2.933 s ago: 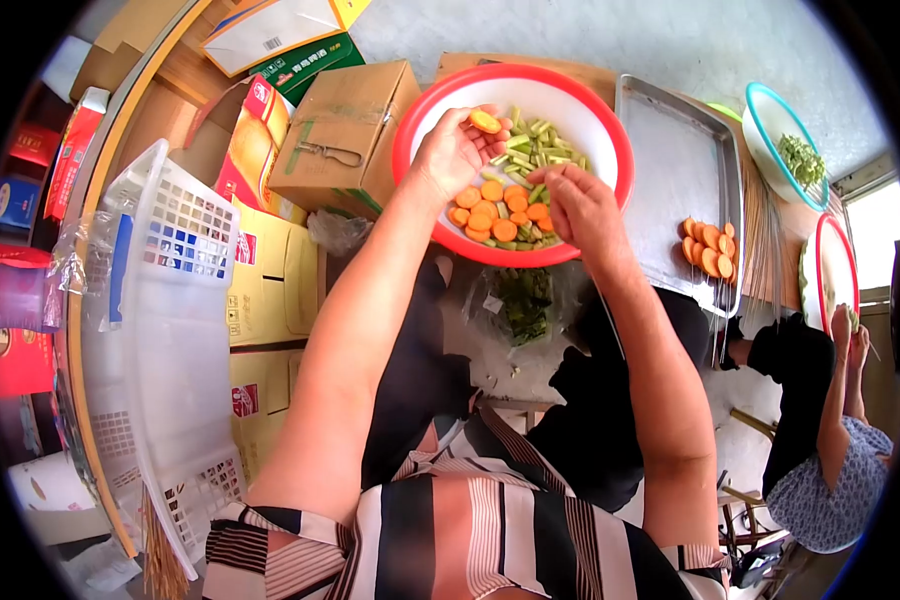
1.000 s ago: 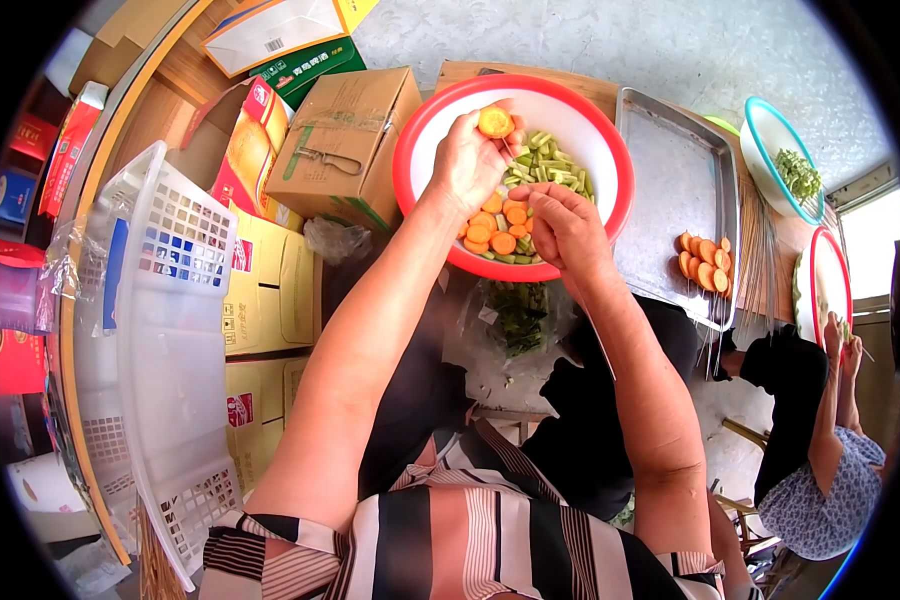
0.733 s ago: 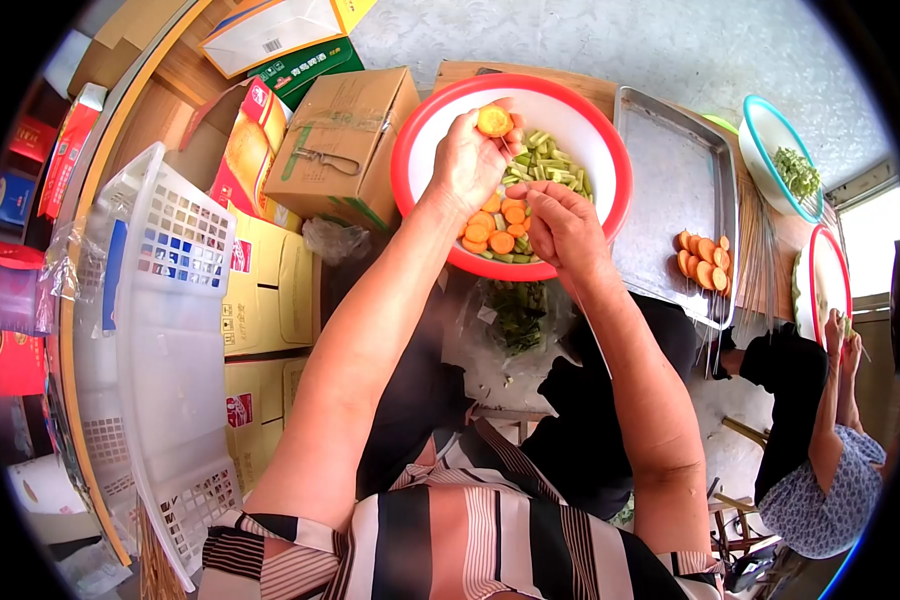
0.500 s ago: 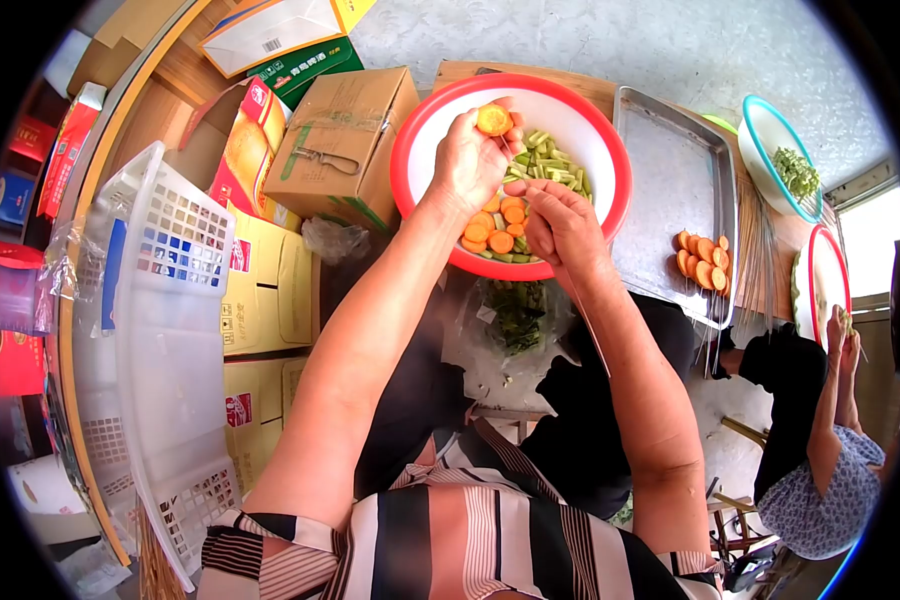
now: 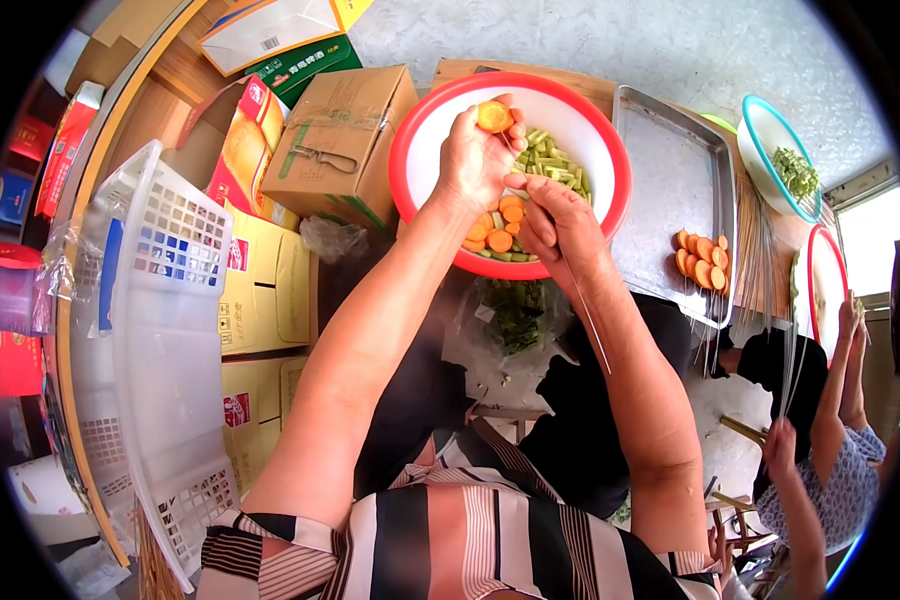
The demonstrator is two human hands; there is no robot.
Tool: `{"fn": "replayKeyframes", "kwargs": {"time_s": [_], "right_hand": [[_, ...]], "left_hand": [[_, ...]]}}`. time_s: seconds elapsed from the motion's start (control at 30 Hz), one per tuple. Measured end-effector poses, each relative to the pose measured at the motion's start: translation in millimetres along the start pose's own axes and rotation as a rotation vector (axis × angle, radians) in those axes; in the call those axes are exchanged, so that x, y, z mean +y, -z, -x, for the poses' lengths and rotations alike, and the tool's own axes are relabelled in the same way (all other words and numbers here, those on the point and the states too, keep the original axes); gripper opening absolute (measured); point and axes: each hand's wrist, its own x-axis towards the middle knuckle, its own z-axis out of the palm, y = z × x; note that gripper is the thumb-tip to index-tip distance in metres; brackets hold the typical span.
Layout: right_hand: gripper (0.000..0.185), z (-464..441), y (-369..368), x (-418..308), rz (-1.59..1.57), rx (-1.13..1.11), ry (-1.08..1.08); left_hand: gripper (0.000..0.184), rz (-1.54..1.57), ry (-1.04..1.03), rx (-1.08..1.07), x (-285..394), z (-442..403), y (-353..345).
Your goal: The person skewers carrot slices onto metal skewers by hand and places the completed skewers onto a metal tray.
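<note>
Orange and round, a carrot slice sits held in the half-curled left hand, above the round, red-rimmed white basin. Near it, the right hand pinches a thin, straight, silvery skewer between closed fingertips; short green stalk pieces lie in the basin.

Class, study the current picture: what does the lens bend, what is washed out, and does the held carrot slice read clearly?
Head view: the wooden shelf edge bows, corners black; head view: the bright opening at right is washed out; head view: the carrot slice in the left hand reads clearly.
</note>
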Motion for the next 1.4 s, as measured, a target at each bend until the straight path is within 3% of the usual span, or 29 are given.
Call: {"fn": "replayKeyframes", "kwargs": {"time_s": [0.3, 0.4, 0.47, 1.4], "right_hand": [[0.016, -4.4, 1.8, 2.5, -0.019, 0.028, 0.032], [0.014, -4.2, -1.3, -1.2, -0.006, 0.035, 0.036], [0.015, -3.6, -3.8, -2.0, 0.012, 0.050, 0.039], [0.020, -20.5, 4.9, 6.4, 0.160, 0.103, 0.185]], "left_hand": [[0.035, 0.034, 0.056, -0.022, -5.4, 5.5, -8.0], [0.038, -0.004, 0.037, 0.064, -5.3, 5.1, -12.7], [0.038, 0.025, 0.050, -0.047, -3.3, 5.1, -7.6], [0.040, -0.052, 0.119, 0.016, -19.1, 21.4, -29.0]]}}
